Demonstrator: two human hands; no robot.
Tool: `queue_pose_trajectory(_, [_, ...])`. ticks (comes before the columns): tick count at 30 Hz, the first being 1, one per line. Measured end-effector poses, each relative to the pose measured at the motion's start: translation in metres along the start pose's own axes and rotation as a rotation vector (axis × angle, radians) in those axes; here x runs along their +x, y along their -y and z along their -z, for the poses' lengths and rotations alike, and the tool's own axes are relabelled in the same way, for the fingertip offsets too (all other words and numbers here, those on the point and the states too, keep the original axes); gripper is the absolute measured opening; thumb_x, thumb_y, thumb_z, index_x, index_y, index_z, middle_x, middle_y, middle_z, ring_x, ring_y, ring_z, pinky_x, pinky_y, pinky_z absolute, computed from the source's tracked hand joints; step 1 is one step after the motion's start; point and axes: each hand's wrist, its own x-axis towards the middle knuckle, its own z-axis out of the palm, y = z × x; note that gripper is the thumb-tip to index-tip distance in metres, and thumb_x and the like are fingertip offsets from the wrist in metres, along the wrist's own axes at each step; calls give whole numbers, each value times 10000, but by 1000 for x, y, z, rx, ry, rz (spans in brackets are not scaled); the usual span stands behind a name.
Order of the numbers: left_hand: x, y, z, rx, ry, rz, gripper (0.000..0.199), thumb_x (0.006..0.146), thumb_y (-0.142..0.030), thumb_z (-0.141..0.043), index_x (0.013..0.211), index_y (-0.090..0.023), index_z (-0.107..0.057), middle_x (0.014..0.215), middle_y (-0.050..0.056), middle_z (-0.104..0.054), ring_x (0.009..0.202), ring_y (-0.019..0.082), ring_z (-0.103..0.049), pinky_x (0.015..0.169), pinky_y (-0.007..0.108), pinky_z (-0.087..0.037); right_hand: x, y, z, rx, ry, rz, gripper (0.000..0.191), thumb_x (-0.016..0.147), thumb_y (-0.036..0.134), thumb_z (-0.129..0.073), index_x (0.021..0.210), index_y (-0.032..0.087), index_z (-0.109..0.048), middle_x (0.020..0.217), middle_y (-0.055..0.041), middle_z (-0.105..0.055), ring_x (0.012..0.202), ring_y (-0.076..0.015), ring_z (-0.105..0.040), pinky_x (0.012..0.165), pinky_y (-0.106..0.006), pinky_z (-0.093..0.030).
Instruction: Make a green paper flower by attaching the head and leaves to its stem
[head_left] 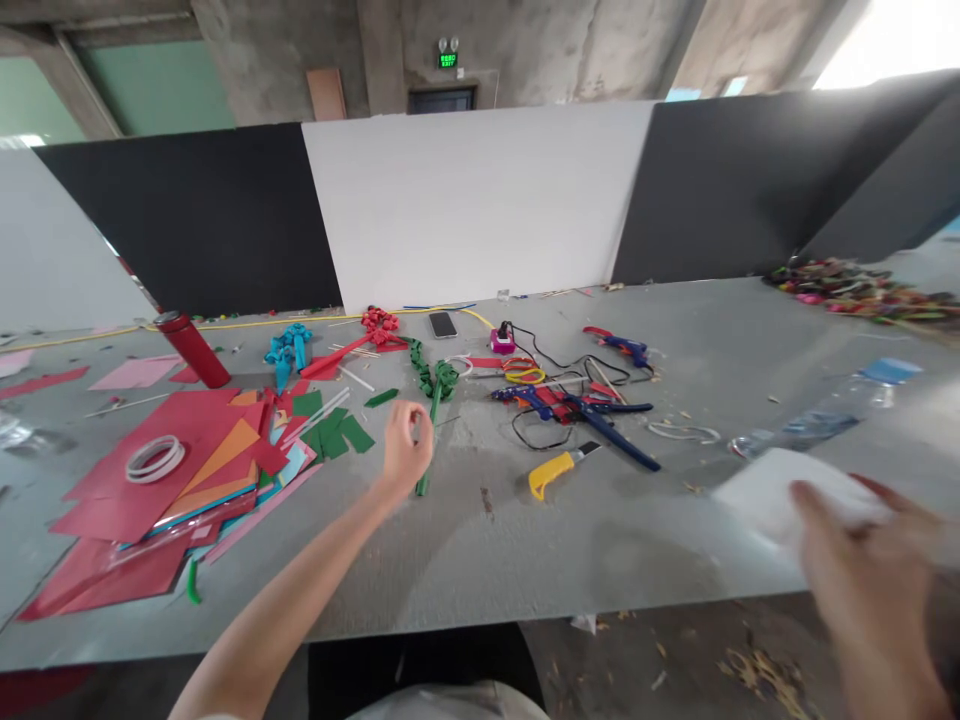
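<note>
We hold our left hand over the grey tabletop, its thumb and fingers curled round into a small ring; we cannot tell whether anything thin is pinched between them. Just beside its fingertips lies the green paper flower with a long green stem, the stem running toward our side of the table and partly hidden behind the fingers; we cannot tell whether they touch. Well apart, at the right, our right hand is closed, thumb against fingers, on a soft-looking white item, blurred, so we cannot make out its material. Beyond it lies crumpled clear plastic

To the left of our left hand we see cut green paper pieces, then a pile of red, orange and blue paper sheets with white rolls of tape on top. A red cylindrical bottle stands tilted in view behind the pile, near a curled blue paper flower and a curled red paper flower. Between our hands lie a yellow-handled cutter knife, blue-handled pliers and yellow-handled scissors, with black cables around them and a dark-screened phone farther back
</note>
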Motion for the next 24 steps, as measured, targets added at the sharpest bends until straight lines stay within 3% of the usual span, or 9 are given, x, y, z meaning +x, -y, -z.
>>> queue_pose_trajectory(3, [-24, -59, -5, -206, 337, 66, 193, 966, -324, -478, 1093, -194, -542, 849, 23, -575, 755, 155, -546, 719, 285, -450, -38, -12, -32, -3, 47, -61, 613, 806, 573, -667, 1304, 227, -577, 939, -74, -677, 756, -213, -649, 599, -278, -557])
queue_pose_trajectory(5, [-46, -91, -6, -333, 661, 73, 452, 907, -429, -590, 1286, -209, -479, 1073, 78, -616, 819, 172, -596, 742, 315, -486, -66, -20, -55, -9, 123, -103, 643, 818, 580, -658, 1341, 222, -551, 966, -77, -691, 730, -204, -656, 583, -266, -559])
queue_pose_trajectory(7, [-68, -111, -5, -458, 886, 75, 698, 823, -466, -702, 1395, -199, -403, 1301, 154, -555, 1006, 240, -609, 848, 374, -502, -92, -25, -78, -29, 217, -122, 636, 851, 577, -624, 1365, 213, -537, 1064, -98, -702, 812, -220, -683, 664, -282, -582])
queue_pose_trajectory(8, [-78, -115, -4, -509, 892, 120, 773, 814, -459, -718, 1437, -182, -353, 1350, 178, -526, 1116, 276, -577, 930, 407, -479, -103, -27, -87, -46, 260, -117, 612, 880, 575, -586, 1368, 207, -545, 1152, -114, -692, 939, -242, -687, 777, -307, -583])
queue_pose_trajectory(10, [-92, -115, -2, -658, 856, 245, 753, 834, -418, -715, 1432, -156, -341, 1296, 181, -561, 1135, 283, -575, 961, 413, -467, -117, -28, -101, -69, 304, -93, 571, 942, 577, -473, 1352, 193, -576, 1257, -132, -664, 1136, -267, -640, 955, -350, -529])
queue_pose_trajectory(14, [-110, -97, 4, -1000, 719, 590, 672, 823, -386, -745, 1374, -178, -422, 1264, 144, -588, 1109, 267, -594, 920, 379, -500, -121, -26, -107, -60, 387, -81, 558, 958, 588, -433, 1270, 181, -653, 1247, -147, -681, 1210, -283, -609, 1026, -361, -482])
queue_pose_trajectory(18, [-122, -77, 15, -1344, 624, 1042, 651, 732, -356, -812, 1286, -173, -524, 1286, 155, -603, 1056, 298, -639, 801, 403, -563, -113, -24, -101, 31, 247, -177, 542, 909, 640, -504, 1086, 175, -720, 1032, -129, -742, 931, -271, -696, 803, -309, -567])
queue_pose_trajectory(21, [-131, -67, 21, -1355, 431, 1311, 580, 718, -327, -820, 1210, -157, -565, 1170, 135, -672, 977, 261, -676, 810, 390, -564, -111, -23, -102, 238, 108, -355, 501, 849, 653, -597, 965, 177, -698, 753, -58, -693, 627, -195, -638, 541, -252, -518])
queue_pose_trajectory(24, [-133, -65, 25, -1327, 351, 1425, 545, 728, -270, -804, 1202, -136, -570, 1099, 125, -701, 898, 226, -693, 782, 349, -561, -109, -22, -106, 401, 9, -500, 471, 800, 642, -664, 948, 195, -661, 637, 15, -576, 473, -121, -503, 425, -210, -410])
